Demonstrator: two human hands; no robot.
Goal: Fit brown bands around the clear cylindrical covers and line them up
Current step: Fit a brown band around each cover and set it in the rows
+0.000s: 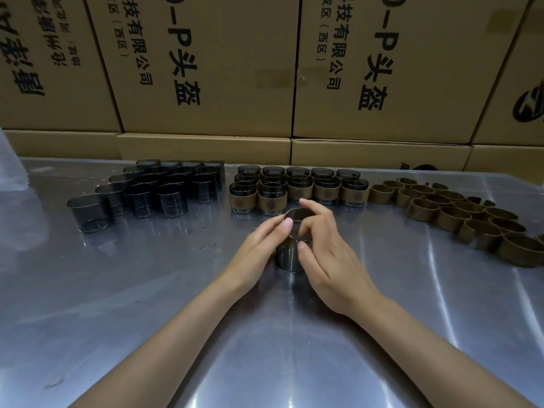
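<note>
Clear cover (290,251) stands upright on the steel table (147,290), centre, just in front of the banded covers (297,188). Left hand (259,248) grips its left side, fingers curled on the wall. Right hand (326,245) pinches the rim, thumb and fingertips clamped. Bare covers (153,189) far left, loose brown bands (459,213) right. Cardboard boxes (206,69) behind.

A single wide-angle camera on the person's head looks forward and down across the desk (117,290). It sits close above the hands (294,242), forearms entering from the bottom edge. Stacked boxes (206,69) fill the top.
</note>
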